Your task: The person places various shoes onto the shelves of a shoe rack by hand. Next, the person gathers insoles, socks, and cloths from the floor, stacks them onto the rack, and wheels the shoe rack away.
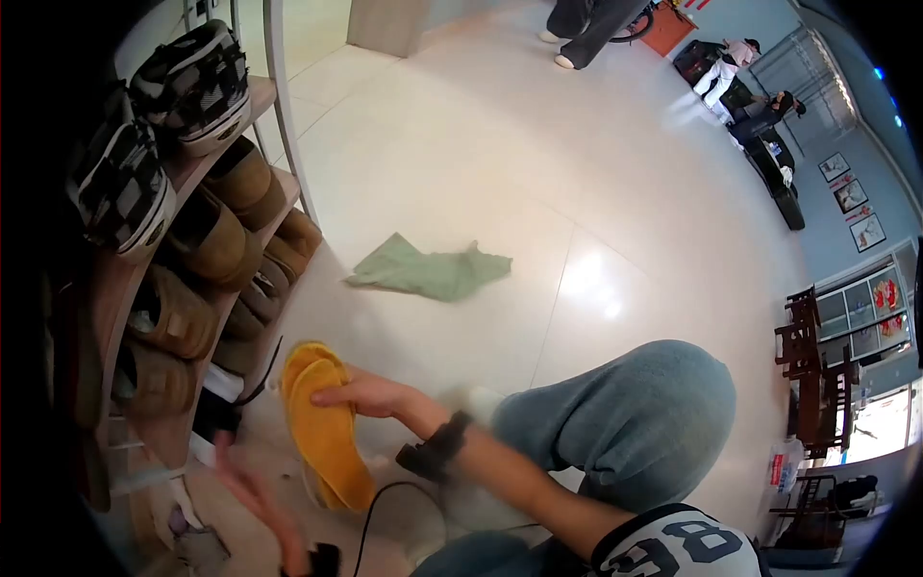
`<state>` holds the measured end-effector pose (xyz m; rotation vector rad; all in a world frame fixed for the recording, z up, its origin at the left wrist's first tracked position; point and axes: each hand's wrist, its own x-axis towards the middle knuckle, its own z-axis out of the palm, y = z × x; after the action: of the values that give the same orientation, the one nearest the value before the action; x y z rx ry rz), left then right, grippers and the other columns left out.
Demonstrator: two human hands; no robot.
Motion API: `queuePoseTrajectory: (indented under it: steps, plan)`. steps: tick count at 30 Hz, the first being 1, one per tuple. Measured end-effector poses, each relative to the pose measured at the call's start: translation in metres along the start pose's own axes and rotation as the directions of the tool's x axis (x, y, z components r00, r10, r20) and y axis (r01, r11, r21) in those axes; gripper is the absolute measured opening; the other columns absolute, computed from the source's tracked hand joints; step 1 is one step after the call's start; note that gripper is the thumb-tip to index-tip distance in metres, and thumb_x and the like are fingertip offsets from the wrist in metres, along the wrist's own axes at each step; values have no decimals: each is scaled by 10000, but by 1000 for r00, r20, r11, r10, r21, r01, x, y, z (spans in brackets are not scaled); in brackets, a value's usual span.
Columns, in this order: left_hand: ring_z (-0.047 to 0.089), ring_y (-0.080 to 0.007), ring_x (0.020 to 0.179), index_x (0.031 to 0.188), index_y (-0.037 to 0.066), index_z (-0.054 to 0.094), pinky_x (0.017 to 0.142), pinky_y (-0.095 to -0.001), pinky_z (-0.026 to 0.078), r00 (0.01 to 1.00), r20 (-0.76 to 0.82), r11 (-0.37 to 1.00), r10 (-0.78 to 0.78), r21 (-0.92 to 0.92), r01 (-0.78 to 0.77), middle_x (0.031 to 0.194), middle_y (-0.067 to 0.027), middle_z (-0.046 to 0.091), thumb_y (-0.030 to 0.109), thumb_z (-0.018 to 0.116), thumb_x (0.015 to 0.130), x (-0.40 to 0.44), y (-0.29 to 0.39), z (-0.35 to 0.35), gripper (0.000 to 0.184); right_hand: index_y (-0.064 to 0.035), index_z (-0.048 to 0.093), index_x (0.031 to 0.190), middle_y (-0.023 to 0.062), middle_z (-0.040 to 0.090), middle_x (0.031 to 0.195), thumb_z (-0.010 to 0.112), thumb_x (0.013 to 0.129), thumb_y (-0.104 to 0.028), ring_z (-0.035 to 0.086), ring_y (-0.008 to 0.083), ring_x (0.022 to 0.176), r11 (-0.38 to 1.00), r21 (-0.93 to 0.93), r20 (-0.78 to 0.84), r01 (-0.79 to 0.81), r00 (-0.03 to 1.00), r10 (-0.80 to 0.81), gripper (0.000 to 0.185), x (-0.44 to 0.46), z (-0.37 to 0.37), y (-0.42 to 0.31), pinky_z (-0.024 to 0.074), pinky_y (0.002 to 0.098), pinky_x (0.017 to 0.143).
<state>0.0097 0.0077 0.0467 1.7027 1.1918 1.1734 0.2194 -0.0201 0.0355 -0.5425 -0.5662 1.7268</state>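
Note:
My right hand grips a yellow slipper, thumb on top and the other fingers hidden underneath. It is held at a slant above the floor, beside the shoe rack. My left hand is blurred, its fingers stretched out toward the rack's lowest part, with nothing visible in it. Close to its fingertips lies a black-and-white item, partly hidden. A green cloth lies crumpled on the floor beyond the slipper.
A shoe rack on the left holds checkered sneakers and several brown shoes. A black cable runs by my knee. A person's legs stand farther off; two people sit or stand near a dark sofa. Wooden chairs stand at right.

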Motion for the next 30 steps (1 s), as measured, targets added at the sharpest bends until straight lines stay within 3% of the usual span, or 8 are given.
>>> queuePoseTrajectory:
  steps: [1, 3, 6, 13, 18, 22, 28, 30]
  plan:
    - [288, -220, 1109, 1185, 11, 243, 928, -311, 184, 988, 119, 967, -97, -225, 122, 1195, -140, 302, 218, 407, 799, -18, 11, 12, 467, -23, 374, 1095, 44, 477, 1006, 552, 735, -140, 457, 126, 920, 1000, -2, 1, 0, 1000, 0, 419, -2, 4, 1, 375, 252, 790]
    - [331, -203, 1070, 1176, 1, 242, 912, -300, 213, 820, 480, 890, -312, -155, 429, 1152, -125, 347, 187, 484, 754, -41, 18, 17, 521, -21, 376, 1094, 43, 476, 1003, 555, 733, -151, 459, 118, 899, 994, 8, 29, -106, 994, 106, 423, -10, 14, 5, 379, 249, 778]
    - [345, -183, 1047, 1163, -8, 257, 890, -290, 248, 577, 695, 753, -429, -78, 654, 1122, -107, 367, 150, 520, 731, -56, 10, 4, 531, -16, 395, 1071, 39, 488, 976, 560, 729, -170, 459, 114, 875, 977, -166, -22, -134, 991, 132, 410, -22, 18, 18, 374, 237, 768]
    - [404, -163, 973, 1141, -12, 295, 817, -262, 328, 512, 598, 589, -617, -80, 804, 1070, -86, 414, 137, 498, 747, -73, -5, -5, 468, -9, 459, 1013, 34, 517, 923, 564, 716, -180, 460, 102, 834, 986, -147, -49, -74, 997, 68, 359, -27, 30, 37, 369, 228, 751]
    - [462, -154, 888, 1090, -4, 349, 771, -262, 364, 688, 532, 707, -493, -216, 673, 983, -62, 478, 109, 521, 739, -73, -5, -7, 407, -16, 525, 927, 18, 551, 857, 583, 699, -156, 487, 89, 769, 899, -389, 18, -203, 974, 228, 273, -9, 17, 32, 400, 223, 696]
    - [470, -126, 861, 964, 14, 417, 740, -254, 379, 764, 435, 820, -477, -92, 565, 919, -48, 500, 105, 549, 729, -65, 7, 5, 284, -2, 482, 978, 29, 536, 900, 555, 723, -125, 503, 101, 801, 943, -304, -102, -136, 989, 110, 292, -4, 17, 25, 408, 233, 708]
    - [456, -116, 870, 987, 14, 402, 754, -229, 361, 634, 556, 782, -537, 47, 622, 913, -32, 497, 133, 515, 764, -71, -6, 7, 276, -15, 454, 1001, 34, 525, 910, 531, 735, -104, 511, 124, 818, 987, -65, -199, -145, 971, 130, 291, -8, -7, 44, 412, 243, 720]
    - [450, -105, 864, 1065, 21, 378, 752, -209, 352, 569, 546, 470, -615, -326, 820, 938, -33, 492, 135, 475, 789, -76, -12, 9, 314, -16, 445, 1010, 41, 520, 921, 523, 735, -93, 508, 135, 832, 991, 7, -209, -134, 969, 132, 296, -10, -9, 46, 411, 255, 729]
